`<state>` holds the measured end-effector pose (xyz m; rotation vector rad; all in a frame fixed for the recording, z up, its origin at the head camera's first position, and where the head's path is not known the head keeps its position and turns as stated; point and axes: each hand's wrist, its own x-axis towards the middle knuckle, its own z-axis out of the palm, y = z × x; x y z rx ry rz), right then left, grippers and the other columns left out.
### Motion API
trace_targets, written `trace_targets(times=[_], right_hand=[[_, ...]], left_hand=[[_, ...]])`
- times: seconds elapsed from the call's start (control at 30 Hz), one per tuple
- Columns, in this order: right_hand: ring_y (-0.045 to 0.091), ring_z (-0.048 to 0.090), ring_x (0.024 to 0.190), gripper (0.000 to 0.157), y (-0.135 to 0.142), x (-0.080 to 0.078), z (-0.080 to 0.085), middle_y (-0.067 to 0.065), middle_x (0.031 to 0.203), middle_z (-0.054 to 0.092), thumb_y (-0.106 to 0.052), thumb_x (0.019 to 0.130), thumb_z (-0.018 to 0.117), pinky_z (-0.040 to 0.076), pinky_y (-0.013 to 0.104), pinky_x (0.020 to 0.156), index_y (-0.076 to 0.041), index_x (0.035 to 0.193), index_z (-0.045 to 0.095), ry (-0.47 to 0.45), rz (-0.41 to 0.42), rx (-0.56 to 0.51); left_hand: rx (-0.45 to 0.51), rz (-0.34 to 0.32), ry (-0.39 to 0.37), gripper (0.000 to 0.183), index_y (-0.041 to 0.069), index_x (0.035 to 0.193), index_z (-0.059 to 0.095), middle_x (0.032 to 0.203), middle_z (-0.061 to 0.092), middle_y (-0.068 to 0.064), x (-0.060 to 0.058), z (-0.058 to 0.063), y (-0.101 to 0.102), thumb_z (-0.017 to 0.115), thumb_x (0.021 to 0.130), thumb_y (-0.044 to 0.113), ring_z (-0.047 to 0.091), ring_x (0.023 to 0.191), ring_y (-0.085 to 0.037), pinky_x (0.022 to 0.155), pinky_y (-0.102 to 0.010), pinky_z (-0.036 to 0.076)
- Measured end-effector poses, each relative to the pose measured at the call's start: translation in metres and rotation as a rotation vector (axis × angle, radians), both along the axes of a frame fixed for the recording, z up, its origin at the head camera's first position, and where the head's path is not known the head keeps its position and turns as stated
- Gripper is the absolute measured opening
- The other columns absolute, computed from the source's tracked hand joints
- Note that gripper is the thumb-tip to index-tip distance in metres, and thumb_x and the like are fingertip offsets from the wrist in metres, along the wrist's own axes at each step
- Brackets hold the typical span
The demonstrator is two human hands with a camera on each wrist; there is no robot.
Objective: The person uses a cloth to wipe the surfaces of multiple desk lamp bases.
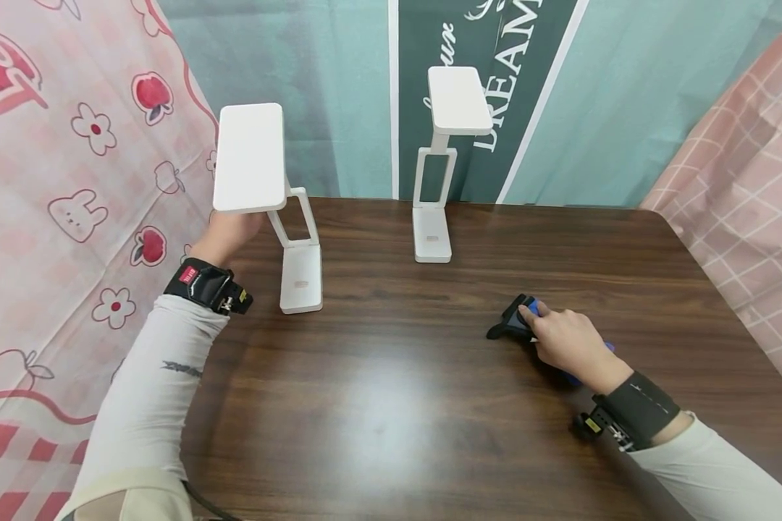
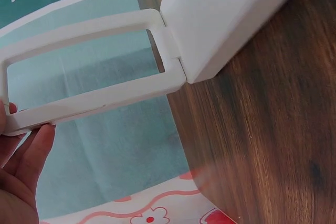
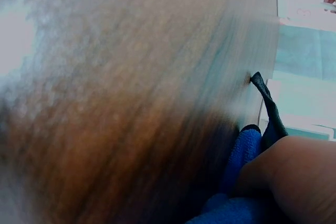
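Observation:
A white folding desk lamp [image 1: 249,157] stands on the left of the table, its flat head partly covering my left hand [image 1: 224,235]. The left wrist view shows the fingertips [image 2: 43,142] pinching the end of the lamp's open rectangular arm [image 2: 100,98]. My right hand [image 1: 573,349] grips a small cleaning tool [image 1: 513,320] low over the table on the right. That tool has a flared black blade-like edge and fuzzy blue cloth [image 3: 247,148]; the palm hides its middle.
Another white folding desk lamp [image 1: 432,233] stands at the table's back edge. The dark wooden table [image 1: 378,325] meets a green curtain [image 1: 326,94] behind. Pink patterned cloths hang at the left [image 1: 98,217] and right [image 1: 756,181].

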<state>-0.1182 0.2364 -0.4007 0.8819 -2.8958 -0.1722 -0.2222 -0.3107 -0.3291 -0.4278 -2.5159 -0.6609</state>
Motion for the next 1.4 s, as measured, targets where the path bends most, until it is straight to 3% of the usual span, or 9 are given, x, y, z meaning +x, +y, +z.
trace_targets(times=[0.13,0.33,0.5,0.7,0.83,1.2,1.4], right_hand=[[0.015,0.036,0.038,0.054,0.000,0.000,0.000,0.035,0.124,0.067,-0.007,0.079,0.081,0.040,0.032,0.036,0.000,0.131,0.067,0.008,0.001,0.001],[0.015,0.037,0.038,0.053,-0.001,0.000,0.000,0.035,0.122,0.067,-0.006,0.079,0.080,0.040,0.032,0.036,0.000,0.131,0.068,0.008,0.002,-0.008],[0.015,0.037,0.038,0.053,0.000,0.001,0.000,0.035,0.120,0.067,-0.005,0.078,0.081,0.040,0.032,0.036,0.000,0.129,0.068,0.024,0.011,-0.016],[0.015,0.036,0.037,0.054,0.000,-0.002,0.000,0.035,0.121,0.068,-0.005,0.078,0.081,0.039,0.031,0.035,0.000,0.130,0.068,0.034,0.018,-0.014],[0.015,0.037,0.038,0.054,0.000,-0.001,0.001,0.034,0.121,0.068,-0.006,0.079,0.081,0.040,0.031,0.036,0.000,0.131,0.068,0.006,0.001,-0.003],[0.016,0.040,0.039,0.054,0.000,-0.002,-0.001,0.034,0.117,0.069,-0.005,0.077,0.081,0.043,0.034,0.037,0.000,0.129,0.068,0.017,0.007,-0.018],[0.017,0.041,0.039,0.053,0.000,0.000,-0.001,0.034,0.118,0.068,-0.005,0.079,0.080,0.043,0.035,0.037,0.000,0.130,0.068,0.011,-0.005,-0.015]], left_hand=[[0.002,-0.005,-0.017,0.030,-0.020,0.126,0.051,0.127,0.053,-0.039,0.006,0.001,0.004,0.051,0.100,-0.004,0.049,0.125,-0.050,0.115,-0.059,0.034],[-0.026,-0.039,0.015,0.030,-0.020,0.126,0.048,0.128,0.051,-0.039,0.013,0.002,0.011,0.051,0.100,-0.005,0.048,0.125,-0.050,0.116,-0.058,0.033],[0.010,-0.045,-0.023,0.030,-0.018,0.128,0.047,0.129,0.049,-0.036,0.014,0.001,0.018,0.051,0.101,-0.004,0.046,0.126,-0.047,0.116,-0.056,0.033],[0.019,-0.031,-0.034,0.031,-0.015,0.130,0.049,0.122,0.054,-0.032,0.023,0.001,0.026,0.053,0.102,-0.001,0.054,0.119,-0.045,0.105,-0.058,0.042],[0.094,-0.073,-0.055,0.031,-0.013,0.129,0.051,0.117,0.056,-0.030,0.027,0.000,0.033,0.056,0.102,0.000,0.058,0.116,-0.044,0.100,-0.057,0.045],[0.213,-0.152,-0.075,0.034,-0.010,0.128,0.055,0.120,0.061,-0.027,0.034,-0.010,0.047,0.063,0.096,-0.003,0.060,0.121,-0.041,0.103,-0.054,0.046],[0.223,-0.196,-0.075,0.028,-0.007,0.123,0.062,0.114,0.068,-0.024,0.039,-0.010,0.058,0.066,0.096,0.001,0.066,0.114,-0.039,0.095,-0.049,0.051]])
